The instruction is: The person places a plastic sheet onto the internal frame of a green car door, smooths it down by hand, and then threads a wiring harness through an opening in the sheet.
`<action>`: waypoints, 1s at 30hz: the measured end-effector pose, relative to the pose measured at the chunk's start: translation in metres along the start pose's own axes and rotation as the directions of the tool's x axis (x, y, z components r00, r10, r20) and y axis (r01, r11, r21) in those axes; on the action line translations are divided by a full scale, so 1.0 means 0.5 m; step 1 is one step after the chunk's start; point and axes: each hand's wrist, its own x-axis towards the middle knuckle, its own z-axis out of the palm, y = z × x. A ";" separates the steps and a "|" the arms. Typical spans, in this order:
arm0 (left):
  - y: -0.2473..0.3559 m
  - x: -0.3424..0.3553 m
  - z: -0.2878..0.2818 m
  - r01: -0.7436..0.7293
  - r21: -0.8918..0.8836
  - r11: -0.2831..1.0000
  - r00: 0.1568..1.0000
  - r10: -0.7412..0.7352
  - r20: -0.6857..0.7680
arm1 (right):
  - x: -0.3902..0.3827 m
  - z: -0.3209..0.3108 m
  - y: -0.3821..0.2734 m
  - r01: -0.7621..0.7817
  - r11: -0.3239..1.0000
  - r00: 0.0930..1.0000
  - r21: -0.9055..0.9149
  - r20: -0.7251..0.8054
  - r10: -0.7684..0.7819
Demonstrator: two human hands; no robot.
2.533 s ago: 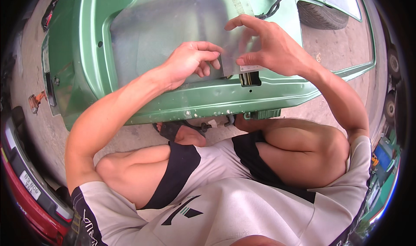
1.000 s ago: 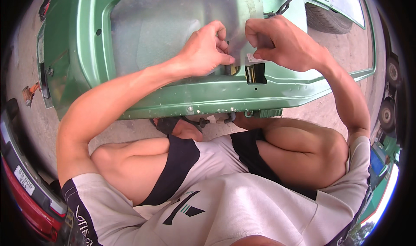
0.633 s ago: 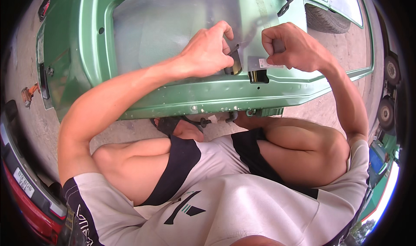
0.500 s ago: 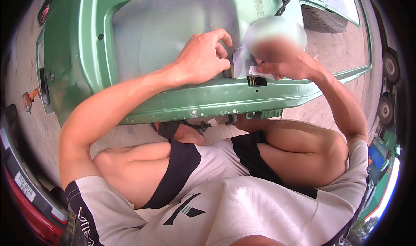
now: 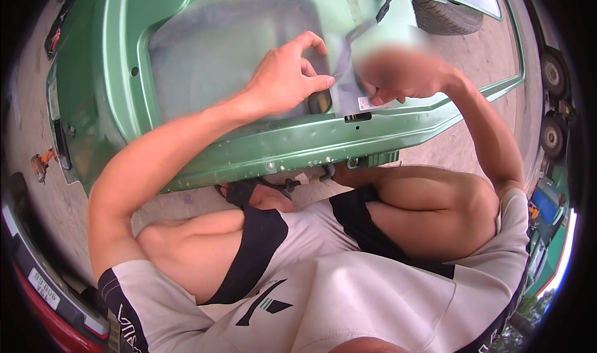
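Note:
A green painted vehicle panel [image 5: 249, 151] stretches in front of me. Part of a clear plastic film [image 5: 346, 104] hangs over its right half, with a small white label [image 5: 367, 103] near the lower edge. My left hand [image 5: 286, 73] is bent at the film's left edge, the thumb against it and the index finger raised away; the other fingers curl behind. My right hand [image 5: 407, 76] closes on the film beside the label, its upper part smeared. Between the hands a dark cable [image 5: 354, 32] runs behind the film. Below them a dark slot [image 5: 359, 117] is partly covered.
A tyre [image 5: 448, 17] lies beyond the panel at the upper right. An orange power tool [image 5: 42, 164] rests on the concrete floor at the left. A red car [image 5: 56, 315] stands at the lower left, and other wheels [image 5: 552, 135] show at the right rim.
The film has shifted over the dark slot, which shows less now, and the cable shows more between my hands. The panel sits a little further left and up in view.

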 end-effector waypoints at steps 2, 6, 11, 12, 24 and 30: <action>0.008 -0.010 0.005 -0.059 0.028 0.998 0.998 0.060 -0.035 | -0.002 -0.001 0.000 0.015 1.000 1.000 -0.017 0.005 -0.015; 0.002 -0.004 0.016 -0.206 0.113 0.972 0.978 0.207 0.004 | -0.006 -0.019 0.021 0.071 0.997 0.992 0.035 0.098 -0.075; -0.011 0.005 0.012 -0.272 0.113 0.956 0.962 0.265 0.068 | -0.045 -0.107 0.029 0.033 0.988 0.996 -0.148 -0.072 -0.044; -0.013 0.008 0.010 -0.271 0.121 0.955 0.962 0.265 0.065 | -0.035 -0.119 0.029 0.020 0.994 0.951 -0.105 -0.305 -0.052; 0.037 0.058 -0.124 -0.213 0.881 0.422 0.474 0.833 -0.285 | 0.165 -0.117 0.050 0.162 0.960 0.701 -0.229 -0.658 -0.275; -0.032 0.080 -0.187 -0.255 0.792 0.555 0.629 0.717 -0.300 | 0.142 -0.117 0.014 0.121 0.982 0.843 -0.146 -0.507 -0.179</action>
